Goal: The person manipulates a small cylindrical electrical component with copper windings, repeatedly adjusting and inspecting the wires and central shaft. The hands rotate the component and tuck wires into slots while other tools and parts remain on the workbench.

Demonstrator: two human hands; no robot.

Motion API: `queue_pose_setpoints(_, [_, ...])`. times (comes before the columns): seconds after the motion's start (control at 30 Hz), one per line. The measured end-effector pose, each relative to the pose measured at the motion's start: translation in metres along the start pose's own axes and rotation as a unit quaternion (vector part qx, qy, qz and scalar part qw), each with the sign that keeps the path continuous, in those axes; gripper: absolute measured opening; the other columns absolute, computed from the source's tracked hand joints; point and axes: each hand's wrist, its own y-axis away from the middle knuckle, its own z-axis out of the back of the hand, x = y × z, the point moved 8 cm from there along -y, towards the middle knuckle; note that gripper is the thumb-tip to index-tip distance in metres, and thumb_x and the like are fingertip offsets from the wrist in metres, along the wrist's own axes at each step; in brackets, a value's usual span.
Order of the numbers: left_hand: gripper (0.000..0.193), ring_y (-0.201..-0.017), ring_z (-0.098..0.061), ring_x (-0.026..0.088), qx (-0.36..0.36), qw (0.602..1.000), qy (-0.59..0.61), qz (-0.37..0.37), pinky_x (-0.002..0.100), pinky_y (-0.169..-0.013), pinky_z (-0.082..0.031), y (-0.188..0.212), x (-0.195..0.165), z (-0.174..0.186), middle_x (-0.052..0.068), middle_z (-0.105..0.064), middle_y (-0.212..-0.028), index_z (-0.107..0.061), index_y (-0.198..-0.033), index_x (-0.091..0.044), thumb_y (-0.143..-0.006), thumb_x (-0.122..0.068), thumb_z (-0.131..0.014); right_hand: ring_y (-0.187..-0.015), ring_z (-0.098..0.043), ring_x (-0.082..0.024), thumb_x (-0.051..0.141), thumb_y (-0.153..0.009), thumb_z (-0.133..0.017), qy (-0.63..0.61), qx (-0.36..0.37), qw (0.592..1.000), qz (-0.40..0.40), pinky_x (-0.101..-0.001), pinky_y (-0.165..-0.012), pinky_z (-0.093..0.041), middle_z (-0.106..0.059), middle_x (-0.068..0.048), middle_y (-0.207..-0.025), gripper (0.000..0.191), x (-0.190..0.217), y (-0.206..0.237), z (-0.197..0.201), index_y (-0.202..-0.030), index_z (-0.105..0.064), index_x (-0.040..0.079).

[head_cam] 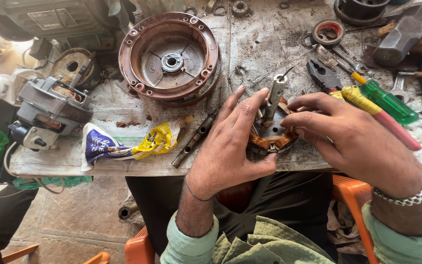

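Motor winding (272,139) with copper coils, held between our two hands at the front edge of the workbench (250,49).

We judge the work partway through: the red round housing (171,57) lies open and apart at 11 o'clock from the winding, a loose shaft (195,139) rests at 9 o'clock, and the winding is not yet back in any casing. Our left hand (230,146) cups its left side, fingers spread, thumb under the rim; our right hand (343,134) pinches at its top edge. A grey metal shaft (273,98) stands upright from its middle. The copper wire looks orange-brown, wound in bundles around a dark core. Pliers (326,76) lie at 2 o'clock.
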Motion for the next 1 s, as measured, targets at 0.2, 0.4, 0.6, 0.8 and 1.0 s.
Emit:
queue_pose_setpoints(0.2, [0.100,-0.157,-0.034,0.043,0.001,1.000,0.007,-0.007,0.049,-0.130,-0.032,0.001,0.000,0.001,0.014,-0.050,-0.157,-0.032,-0.159,-0.006,-0.075,-0.026,-0.084,-0.090,-0.075,-0.024,0.004,-0.076,-0.073,-0.011,-0.017,1.000,0.013,-0.0324,-0.073,-0.061,-0.071,-0.006,-0.119,0.033,0.004,-0.004,0.009,-0.108,-0.074,0.011])
queue_pose_setpoints(0.4, [0.101,-0.157,-0.034,0.043,0.000,1.000,0.014,-0.015,0.049,-0.130,-0.032,0.000,-0.002,0.002,0.014,-0.050,-0.157,-0.033,-0.158,-0.006,-0.074,-0.024,-0.085,-0.089,-0.076,-0.022,0.013,-0.080,-0.078,0.007,-0.015,1.000,0.007,-0.0340,-0.072,-0.060,-0.074,-0.004,-0.117,0.022,-0.002,-0.005,0.008,-0.102,-0.077,0.013])
queue_pose_setpoints(0.6, [0.093,-0.157,-0.036,0.043,-0.016,0.999,0.018,-0.032,0.049,-0.133,-0.034,0.003,-0.012,0.012,0.018,-0.048,-0.156,-0.036,-0.156,-0.004,-0.074,-0.013,-0.079,-0.102,-0.067,-0.024,0.018,-0.084,-0.076,0.019,-0.020,0.999,0.047,-0.0343,-0.080,-0.057,-0.066,-0.011,-0.120,0.036,0.002,-0.004,-0.001,-0.119,-0.077,0.012])
queue_pose_setpoints(0.8, [0.050,-0.146,-0.049,0.035,-0.023,0.999,-0.034,-0.013,0.044,-0.125,-0.042,0.013,-0.025,0.032,0.015,-0.055,-0.138,-0.058,-0.131,-0.008,-0.084,-0.005,-0.075,-0.088,-0.066,-0.024,0.018,-0.077,-0.079,-0.051,-0.005,0.998,0.037,-0.0371,-0.073,-0.053,-0.067,-0.009,-0.097,0.023,0.005,-0.006,-0.004,-0.098,-0.077,0.008])
queue_pose_setpoints(1.0, [0.046,-0.138,-0.047,0.042,-0.007,0.998,-0.043,-0.036,0.051,-0.116,-0.041,0.002,-0.038,0.015,0.019,-0.055,-0.131,-0.067,-0.112,-0.001,-0.075,-0.018,-0.087,-0.083,-0.072,-0.020,0.010,-0.076,-0.077,-0.120,0.017,0.991,0.051,-0.0317,-0.071,-0.058,-0.070,-0.006,-0.096,0.023,0.005,-0.008,-0.001,-0.099,-0.075,0.006])
